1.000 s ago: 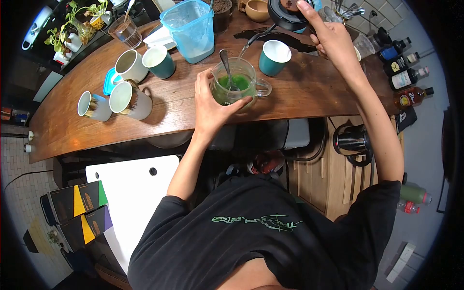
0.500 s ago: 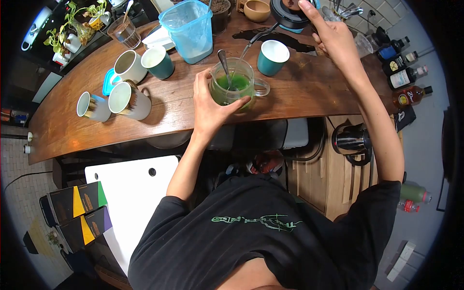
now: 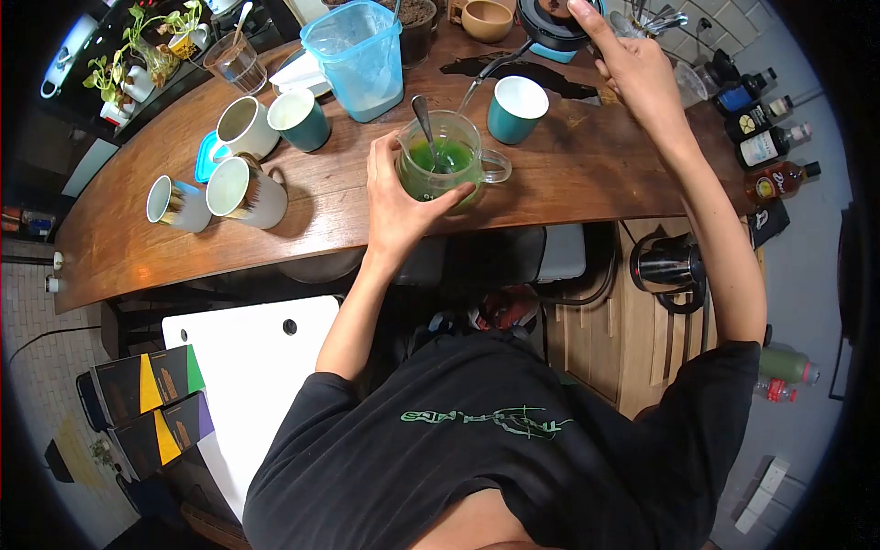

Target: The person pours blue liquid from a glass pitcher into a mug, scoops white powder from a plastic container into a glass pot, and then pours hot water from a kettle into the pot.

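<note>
The person stands at a curved wooden worktop (image 3: 568,174); the left hand (image 3: 399,206) is wrapped around the near side of a glass mug (image 3: 445,165), fingers closed on its wall, steadying it upright where it stands near the worktop's front edge; the mug holds bright green liquid with a spoon (image 3: 427,128) standing in it, handle leaning away from the person. The right hand (image 3: 632,69) is raised at the far side, closed on the dark kettle (image 3: 550,20), which is tipped so that its thin spout (image 3: 500,62) points toward the mug; a fine stream appears to fall from the spout into the mug, though it is too thin to be sure. A teal cup (image 3: 518,107) stands just beside the mug on its right; a blue plastic tub (image 3: 357,57) sits behind it; white and teal mugs (image 3: 243,188) are grouped to the left. The step in hand looks like pouring water into the green mix; the next move likely calls for righting the kettle before the level nears the rim, setting it down well apart from the cups, then taking the spoon to stir while the left hand keeps the mug from sliding.
</note>
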A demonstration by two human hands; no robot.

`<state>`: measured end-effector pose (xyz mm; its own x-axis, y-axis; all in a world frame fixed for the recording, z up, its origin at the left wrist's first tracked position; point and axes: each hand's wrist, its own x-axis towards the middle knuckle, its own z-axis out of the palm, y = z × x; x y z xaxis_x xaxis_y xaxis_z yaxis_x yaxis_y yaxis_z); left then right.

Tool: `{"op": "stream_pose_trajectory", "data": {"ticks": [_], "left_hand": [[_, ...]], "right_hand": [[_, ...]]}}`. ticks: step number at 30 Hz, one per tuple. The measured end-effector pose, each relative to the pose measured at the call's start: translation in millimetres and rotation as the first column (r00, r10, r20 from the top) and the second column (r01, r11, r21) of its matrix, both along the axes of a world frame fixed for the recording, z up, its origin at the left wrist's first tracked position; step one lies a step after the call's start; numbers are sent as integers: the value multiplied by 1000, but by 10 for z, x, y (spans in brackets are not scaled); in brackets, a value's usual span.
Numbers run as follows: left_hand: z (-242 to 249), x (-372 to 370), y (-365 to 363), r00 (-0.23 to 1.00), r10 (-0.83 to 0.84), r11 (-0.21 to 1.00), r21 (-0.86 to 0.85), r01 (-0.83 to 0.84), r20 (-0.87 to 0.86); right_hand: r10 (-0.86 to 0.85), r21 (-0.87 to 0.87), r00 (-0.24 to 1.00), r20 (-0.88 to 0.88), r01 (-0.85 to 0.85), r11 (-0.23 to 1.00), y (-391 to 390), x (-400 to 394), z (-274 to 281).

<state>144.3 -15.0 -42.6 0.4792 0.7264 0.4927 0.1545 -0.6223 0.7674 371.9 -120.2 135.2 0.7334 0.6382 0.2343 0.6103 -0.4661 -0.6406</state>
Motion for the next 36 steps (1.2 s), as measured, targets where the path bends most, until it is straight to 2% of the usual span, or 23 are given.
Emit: {"op": "stream_pose_trajectory", "data": {"ticks": [4, 6, 25, 36], "left_hand": [[12, 1, -4, 1000, -2, 1000, -1, 2, 4], [16, -1, -9, 1000, 3, 1000, -7, -3, -2], [-6, 6, 6, 1000, -3, 1000, -28, 3, -2], [-8, 1, 2, 1000, 22, 999, 30, -21, -21]], "right_hand": [[11, 54, 999, 38, -13, 998, -1, -58, 10], [-15, -14, 1000, 16, 15, 1000, 19, -12, 14], [8, 3, 999, 37, -8, 1000, 51, -72, 48], [24, 9, 1000, 12, -25, 1000, 21, -85, 47]]}}
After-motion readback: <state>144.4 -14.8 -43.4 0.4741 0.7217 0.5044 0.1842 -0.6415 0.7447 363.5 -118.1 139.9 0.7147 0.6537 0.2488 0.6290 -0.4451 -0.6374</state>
